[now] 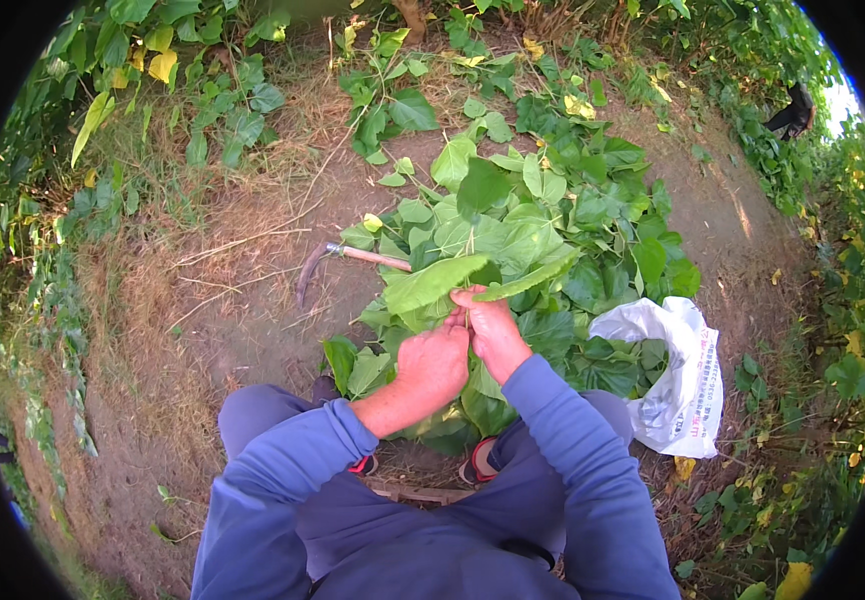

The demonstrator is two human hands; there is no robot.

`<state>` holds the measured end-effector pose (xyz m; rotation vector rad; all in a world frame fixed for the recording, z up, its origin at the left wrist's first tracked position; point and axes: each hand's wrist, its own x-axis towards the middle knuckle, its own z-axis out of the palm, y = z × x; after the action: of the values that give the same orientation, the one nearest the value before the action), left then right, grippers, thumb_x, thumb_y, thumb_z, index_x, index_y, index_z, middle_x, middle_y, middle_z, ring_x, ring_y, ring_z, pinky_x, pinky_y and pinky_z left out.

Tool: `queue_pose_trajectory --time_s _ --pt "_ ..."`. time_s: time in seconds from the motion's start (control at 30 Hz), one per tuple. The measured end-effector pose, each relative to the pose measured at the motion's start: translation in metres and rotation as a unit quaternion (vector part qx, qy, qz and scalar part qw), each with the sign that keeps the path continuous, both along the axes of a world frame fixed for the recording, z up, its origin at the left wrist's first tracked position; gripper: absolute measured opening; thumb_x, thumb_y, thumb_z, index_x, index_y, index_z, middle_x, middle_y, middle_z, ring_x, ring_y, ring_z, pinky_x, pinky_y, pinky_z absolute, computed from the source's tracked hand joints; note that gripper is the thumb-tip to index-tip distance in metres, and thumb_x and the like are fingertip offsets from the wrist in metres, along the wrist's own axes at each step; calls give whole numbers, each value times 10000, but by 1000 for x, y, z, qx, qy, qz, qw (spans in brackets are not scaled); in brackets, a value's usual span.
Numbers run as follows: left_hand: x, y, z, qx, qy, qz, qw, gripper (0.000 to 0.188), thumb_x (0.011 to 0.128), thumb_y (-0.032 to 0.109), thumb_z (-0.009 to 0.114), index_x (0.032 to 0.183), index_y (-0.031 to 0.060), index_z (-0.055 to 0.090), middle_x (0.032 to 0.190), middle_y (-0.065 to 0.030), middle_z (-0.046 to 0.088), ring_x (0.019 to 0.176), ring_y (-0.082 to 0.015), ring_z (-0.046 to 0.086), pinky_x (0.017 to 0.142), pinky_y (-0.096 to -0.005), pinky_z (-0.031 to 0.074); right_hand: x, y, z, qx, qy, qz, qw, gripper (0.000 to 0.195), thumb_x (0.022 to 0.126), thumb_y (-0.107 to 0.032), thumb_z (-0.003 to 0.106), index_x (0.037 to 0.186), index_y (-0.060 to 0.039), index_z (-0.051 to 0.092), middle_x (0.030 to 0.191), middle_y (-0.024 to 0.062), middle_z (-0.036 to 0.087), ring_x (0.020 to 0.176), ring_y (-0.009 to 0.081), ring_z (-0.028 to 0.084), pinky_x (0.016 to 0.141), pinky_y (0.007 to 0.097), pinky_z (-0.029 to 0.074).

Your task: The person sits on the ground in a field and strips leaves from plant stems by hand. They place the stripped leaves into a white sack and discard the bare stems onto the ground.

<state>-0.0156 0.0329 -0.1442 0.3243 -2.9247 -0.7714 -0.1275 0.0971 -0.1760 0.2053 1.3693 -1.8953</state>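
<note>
My left hand [429,363] is closed in a fist around the thin stem of a leafy green shoot. Just beside it, my right hand [494,331] pinches the same shoot, close under its leaves. Two broad green leaves [436,283] fan out above my fingers, and much of the stem is hidden by the hands. Beneath and beyond lies a big heap of cut leafy branches [590,214]. To the left of the heap rests a sickle with a curved dark blade [311,276] and a wooden handle [376,258], whose end is tucked under leaves.
A white plastic sack [695,397] bearing printed writing lies at my right knee, with leaves in its mouth. Dry twigs [241,241] and straw cover the soil on the left. Leafy shrubs line both sides. Another person [794,112] is partly visible at upper right.
</note>
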Motion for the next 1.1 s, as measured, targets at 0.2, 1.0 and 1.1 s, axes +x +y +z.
queue_pose_trajectory --time_s 0.2,1.0,1.1 --pt "2 10 4 12 -1 -21 1000 126 847 115 500 858 15 575 797 -186 651 699 -387 649 612 -504 508 -24 -5 -8 0 -12 -41 999 148 927 -127 511 837 -41 592 564 38 540 400 134 454 327 307 326" --pt "35 39 5 91 -3 -101 991 107 890 127 526 841 36 554 766 -190 622 686 -417 608 575 -520 465 -124 70 1 33 -33 -175 983 176 981 -188 541 855 -131 433 629 -25 397 510 103 355 458 279 318" --pt "48 44 5 100 6 -142 985 125 904 140 530 835 37 548 751 -175 612 680 -407 609 570 -518 465 -146 93 -12 53 -25 -223 973 176 972 -213 557 868 -136 437 633 -22 389 504 106 346 454 273 321"
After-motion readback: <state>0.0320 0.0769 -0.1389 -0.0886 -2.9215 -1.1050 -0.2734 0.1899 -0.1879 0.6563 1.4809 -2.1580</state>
